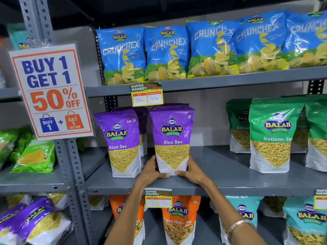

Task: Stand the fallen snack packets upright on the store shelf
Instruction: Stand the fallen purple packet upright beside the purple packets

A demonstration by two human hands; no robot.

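Observation:
A purple Aloo Sev packet [172, 137] stands upright on the grey middle shelf [230, 175]. My left hand [151, 171] grips its lower left corner and my right hand [192, 171] grips its lower right corner. A second purple Aloo Sev packet [122, 142] stands upright just to its left, with a third purple packet [143, 121] partly hidden behind. Green Ratlami Sev packets [273, 137] stand upright at the right end of the same shelf.
Blue Crunchex bags [166, 52] line the top shelf. Orange Tikha Mitha Mix packets [179, 220] and teal packets [304, 220] fill the lower shelf. A "Buy 1 Get 1" sign [51, 92] hangs on the left upright. Purple packets [35, 223] lie tilted at lower left.

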